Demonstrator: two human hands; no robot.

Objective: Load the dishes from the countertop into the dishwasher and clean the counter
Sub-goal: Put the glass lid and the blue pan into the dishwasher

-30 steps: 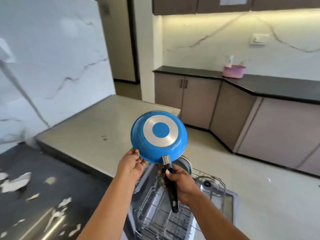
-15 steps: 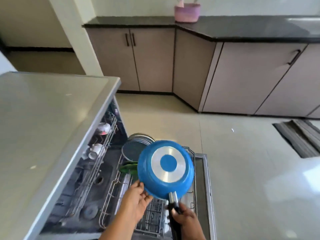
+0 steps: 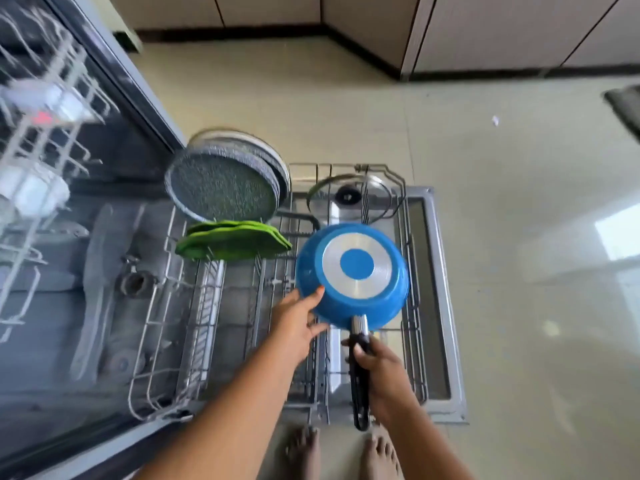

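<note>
Loading the pan, rack already part full

Holding a blue pan (image 3: 351, 277) bottom-up over the pulled-out lower rack (image 3: 166, 348), the person is midway through the loading step. The right hand (image 3: 379, 370) is wrapped around the black handle, gripping it firmly. The left hand (image 3: 298, 320) steadies the pan at its near-left rim, thumb on the blue outer wall and fingers curled under the edge, so it too is holding the pan. The pan hangs above the rack's right side and does not seem to rest on the wires yet, though the angle makes contact hard to rule out.

Judging by what lies beyond the hands, a good share of the loading is done. Grey speckled plates (image 3: 221, 192) stand on edge at the far left of the rack, with green plates (image 3: 232, 239) just in front of them. A glass lid (image 3: 349, 197) leans at the far end, directly past the pan. Further left, the upper rack (image 3: 38, 109) holds pale items, too blurred to name.

Left to do: set the pan down among the tines, probably in the bare stretch near the hands. The desk is out of view, so I cannot tell how many dishes wait there or whether it has been wiped. Closing the racks and door would also remain.
</note>
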